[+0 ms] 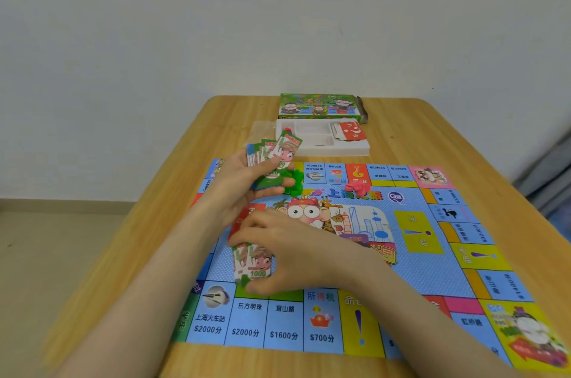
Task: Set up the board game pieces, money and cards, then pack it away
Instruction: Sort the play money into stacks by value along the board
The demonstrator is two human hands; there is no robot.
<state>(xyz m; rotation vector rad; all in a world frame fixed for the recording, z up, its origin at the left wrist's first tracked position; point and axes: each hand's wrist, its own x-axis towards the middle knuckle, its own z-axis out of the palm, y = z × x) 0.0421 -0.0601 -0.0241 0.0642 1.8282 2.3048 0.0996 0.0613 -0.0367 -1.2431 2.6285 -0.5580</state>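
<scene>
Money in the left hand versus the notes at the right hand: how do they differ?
The bundle in the left hand is thick and fanned, held above the board at its far edge; the notes at the right hand are few and low over the board's near side. The bundle shows blue and green edges; the notes show green, marked 1000. Both bear a cartoon face.
</scene>
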